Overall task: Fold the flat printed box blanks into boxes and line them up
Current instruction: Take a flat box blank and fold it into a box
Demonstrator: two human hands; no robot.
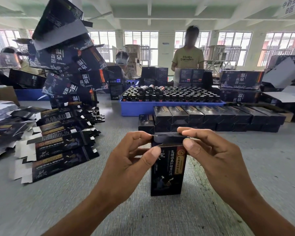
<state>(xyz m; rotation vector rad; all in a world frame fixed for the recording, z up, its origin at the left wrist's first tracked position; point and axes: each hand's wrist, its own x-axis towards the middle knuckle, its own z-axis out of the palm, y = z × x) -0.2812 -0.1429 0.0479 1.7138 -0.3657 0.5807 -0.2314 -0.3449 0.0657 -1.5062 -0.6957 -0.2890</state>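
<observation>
Grey desk [245, 176] fills the view, w/ a tall leaning heap of big dark printed cartons [70, 65] toward its far left. Far centre: blue tray [136, 109] packed w/ dark capped bottles [174, 95], a few lying on top. Behind the tray, a person in a yellow shirt [188, 59] stands at the far edge; another seated person w/ a headset is to the left of them. Just in front of the tray, folded boxes [211, 117] lined up in a row running toward the right edge, stacked approx two high. Left side of desk: flat printed box blanks [58, 150] fanned out in overlapping layers, white tabs showing, w/ a pile of pale sheets [0, 109] beyond them at the left edge. Near centre: one box [167, 172] stands upright on the desk, bottom end resting on the surface, printed front facing the camera, top flaps partly folded. Left hand [131, 160] pinches the top left corner, thumb on the front flap, index finger on the upper edge. Right hand [209, 150] pinches the top right corner, thumb in front, fingers curled over the top flap. Both grips clamped on the box's top end.
</observation>
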